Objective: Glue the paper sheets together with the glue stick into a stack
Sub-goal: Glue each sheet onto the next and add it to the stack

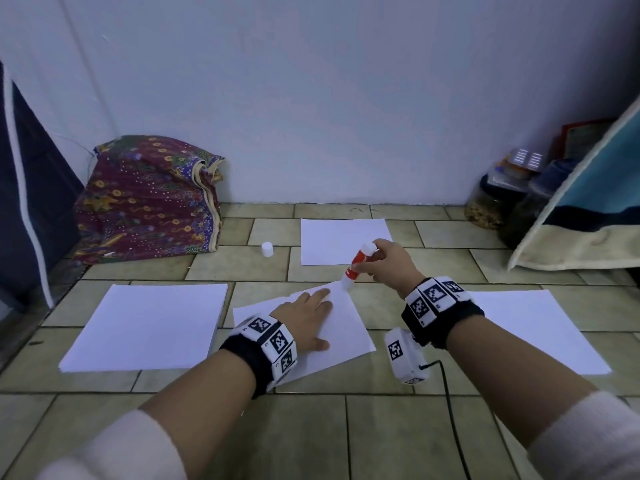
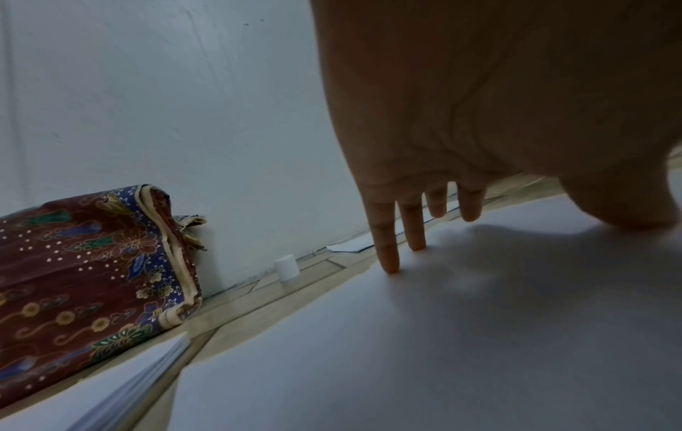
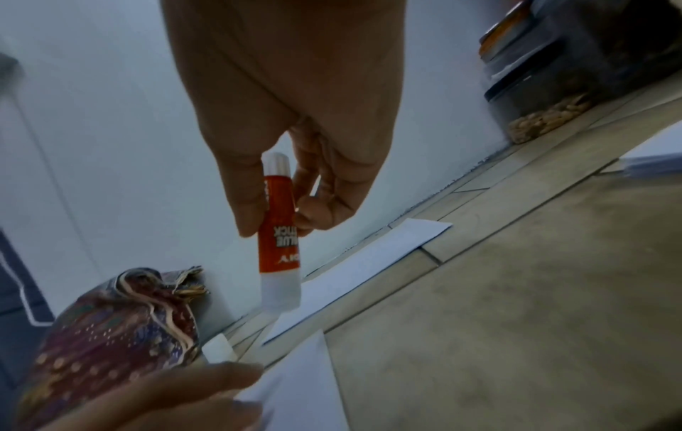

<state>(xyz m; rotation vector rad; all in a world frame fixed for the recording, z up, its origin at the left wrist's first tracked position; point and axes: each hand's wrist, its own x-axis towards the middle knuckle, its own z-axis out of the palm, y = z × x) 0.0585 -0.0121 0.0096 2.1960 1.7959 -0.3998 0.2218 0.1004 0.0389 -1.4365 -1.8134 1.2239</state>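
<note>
Right hand [image 1: 382, 263], frame centre, grips the red-and-white plastic glue stick [image 1: 358, 263], tip down on the far corner of the skewed white paper sheet [image 1: 341, 336]. Left hand [image 1: 304, 318], fingers straight, presses this sheet flat against the tiled floor [image 1: 398, 427]. White cap [image 1: 267, 249] stands upper left.

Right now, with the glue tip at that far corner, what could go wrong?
1. The glue stick works at the far corner of the centre sheet, while the left hand presses nearer the middle; that corner could lift or crease.
2. The centre sheet lies skewed to the left paper pile, so it may get stacked misaligned.
3. The cap stands loose on the tiles and could get knocked away.
</note>
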